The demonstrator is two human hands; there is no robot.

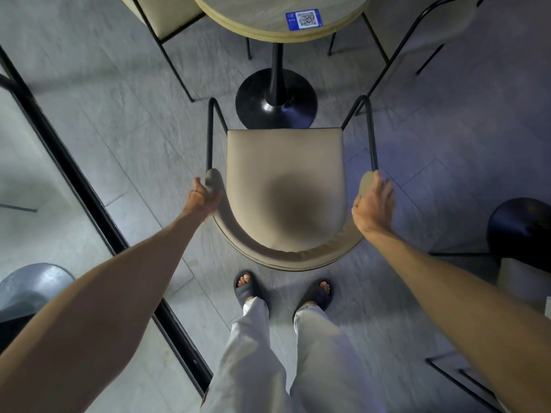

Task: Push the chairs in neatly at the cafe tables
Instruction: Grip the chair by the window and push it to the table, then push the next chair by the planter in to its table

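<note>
1. Chair point(284, 186) stands on the grey floor point(417, 293) facing the round table point(268, 16); its seat front is near the table's black foot point(275, 98) but not yet under the top.
2. Left hand point(205, 198) has its grip curled round the left end of the curved back; right hand point(374, 204) rests on the right end with fingers spread loose, so that grip looks only partly closed.
3. To do this well, I think both hands should push the same; then the chair goes straight and does not turn; slow down before the seat bumps the foot.
4. Two more chairs sit at the far sides of the table; one at the left point(167, 19), one at the right point(432, 28).
5. A dark-framed glass wall point(74, 180) runs along the left; the person's feet stand just behind the chair.
</note>
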